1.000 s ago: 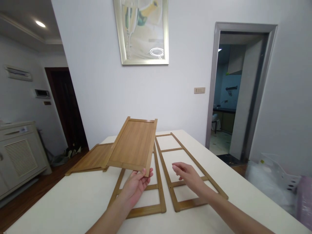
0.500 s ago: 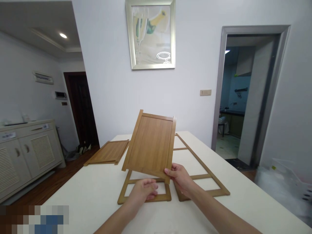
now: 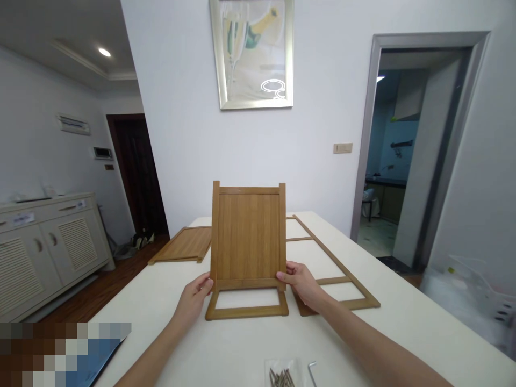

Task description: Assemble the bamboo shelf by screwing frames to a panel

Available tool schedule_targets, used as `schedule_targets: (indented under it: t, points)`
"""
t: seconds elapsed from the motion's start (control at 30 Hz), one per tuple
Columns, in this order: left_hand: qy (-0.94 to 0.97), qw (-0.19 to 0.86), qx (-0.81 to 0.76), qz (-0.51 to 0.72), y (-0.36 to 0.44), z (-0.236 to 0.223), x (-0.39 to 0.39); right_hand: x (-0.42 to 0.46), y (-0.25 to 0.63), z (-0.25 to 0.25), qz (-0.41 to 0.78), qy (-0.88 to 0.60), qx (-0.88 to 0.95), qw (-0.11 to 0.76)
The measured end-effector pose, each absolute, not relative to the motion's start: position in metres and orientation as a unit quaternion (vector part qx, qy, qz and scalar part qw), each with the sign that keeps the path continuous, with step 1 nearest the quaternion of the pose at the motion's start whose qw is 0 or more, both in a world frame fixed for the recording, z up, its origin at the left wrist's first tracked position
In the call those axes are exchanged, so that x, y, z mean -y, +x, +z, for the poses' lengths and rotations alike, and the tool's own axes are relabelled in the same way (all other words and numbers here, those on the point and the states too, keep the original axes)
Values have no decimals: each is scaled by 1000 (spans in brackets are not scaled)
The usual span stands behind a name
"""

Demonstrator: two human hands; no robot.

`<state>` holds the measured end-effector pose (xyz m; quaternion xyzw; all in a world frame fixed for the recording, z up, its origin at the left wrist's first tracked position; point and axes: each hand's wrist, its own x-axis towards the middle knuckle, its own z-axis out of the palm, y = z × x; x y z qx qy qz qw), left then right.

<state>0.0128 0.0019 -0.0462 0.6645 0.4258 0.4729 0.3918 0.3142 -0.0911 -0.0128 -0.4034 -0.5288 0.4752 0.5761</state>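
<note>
Between my two hands a brown wooden shelf panel point(image 3: 249, 236) with raised side rails stands nearly upright. My left hand point(image 3: 194, 294) pinches its lower left rail, and my right hand point(image 3: 300, 284) grips the lower right rail with the thumb on the front. Under and behind it lies a wooden frame point(image 3: 246, 312), mostly hidden by the panel. A second, longer wooden frame point(image 3: 352, 293) lies flat to the right, partly behind my right hand. Another wooden panel point(image 3: 180, 245) rests flat on the left of the white table point(image 3: 161, 333).
A clear bag of screws point(image 3: 282, 375) and a hex key point(image 3: 312, 372) lie at the near edge. A pixelated patch covers the lower left corner. Beyond the table is a wall with a framed picture point(image 3: 256, 105); a plastic-covered white basket point(image 3: 471, 301) stands at right.
My left hand has moved left and up from in front of the frame and taken the panel's left rail. The panel has turned from tilted to squarely facing me. The view has dipped slightly.
</note>
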Motion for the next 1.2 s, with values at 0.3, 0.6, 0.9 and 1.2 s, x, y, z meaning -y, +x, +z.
schedule_targets:
  t: [0.3, 0.6, 0.9, 1.2]
  points:
    - [652, 389, -403, 511, 11, -62, -25, 63, 313, -23, 361, -487, 559, 565]
    - [695, 414, -373, 454, 8, -66, -25, 65, 310, -45, 318, -479, 568, 589]
    - [712, 389, -389, 437, 9, -70, -26, 60, 315, -54, 237, -535, 585, 562]
    - [713, 351, -411, 448, 8, -71, -27, 65, 311, -44, 218, -534, 586, 568]
